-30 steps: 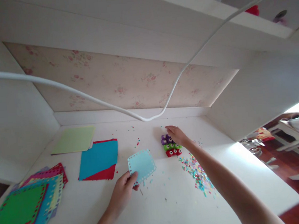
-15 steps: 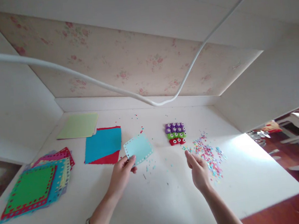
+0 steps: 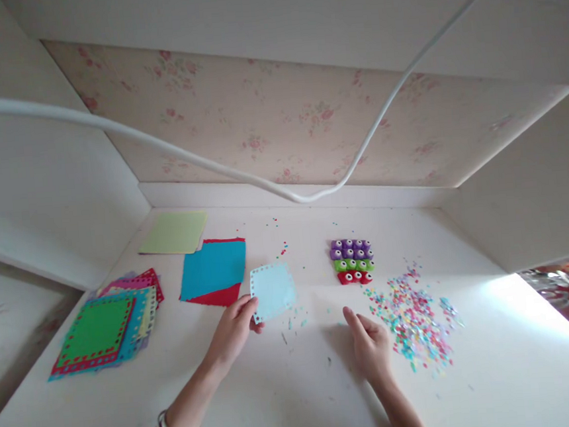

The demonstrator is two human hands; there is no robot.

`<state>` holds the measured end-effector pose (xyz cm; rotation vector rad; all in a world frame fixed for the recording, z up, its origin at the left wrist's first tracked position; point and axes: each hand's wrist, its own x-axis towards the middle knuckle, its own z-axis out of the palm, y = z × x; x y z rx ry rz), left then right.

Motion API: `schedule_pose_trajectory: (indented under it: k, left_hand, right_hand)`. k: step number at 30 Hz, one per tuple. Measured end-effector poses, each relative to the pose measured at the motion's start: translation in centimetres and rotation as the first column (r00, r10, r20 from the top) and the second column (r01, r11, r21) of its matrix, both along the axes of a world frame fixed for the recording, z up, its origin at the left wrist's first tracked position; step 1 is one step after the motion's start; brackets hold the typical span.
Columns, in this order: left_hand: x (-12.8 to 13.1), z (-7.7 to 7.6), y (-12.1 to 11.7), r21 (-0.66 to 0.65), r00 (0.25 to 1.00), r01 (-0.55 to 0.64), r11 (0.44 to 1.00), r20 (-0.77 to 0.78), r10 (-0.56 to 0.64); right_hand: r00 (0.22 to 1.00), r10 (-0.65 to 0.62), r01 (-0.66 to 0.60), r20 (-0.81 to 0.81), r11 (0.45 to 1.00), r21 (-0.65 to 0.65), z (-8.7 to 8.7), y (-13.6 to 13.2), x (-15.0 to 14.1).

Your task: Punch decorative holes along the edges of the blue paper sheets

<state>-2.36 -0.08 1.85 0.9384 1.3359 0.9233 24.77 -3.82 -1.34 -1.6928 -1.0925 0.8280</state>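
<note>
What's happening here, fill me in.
A person's left grip holds a pale blue sheet with holes along its edges. The right grip is beside scattered confetti; whether it holds anything is unclear. Purple, green and red eyed blocks sit beyond it, and punched sheets lie piled at left.

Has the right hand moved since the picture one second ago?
Yes, backward: the right hand overlapped the googly-eyed pieces in that view, and now it is apart from them, on their near side, just left of the scattered confetti.
</note>
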Motion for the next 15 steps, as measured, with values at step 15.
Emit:
schedule_pose_trajectory:
  k: [15]
  left_hand:
    - [-0.8, 0.7, -1.1, -0.037, 1.000, -0.029, 0.999, 0.001, 0.029]
  right_hand:
    - [0.994, 0.059, -0.057, 0.087, 0.998, -0.034, -0.2, -0.5, 0.2]
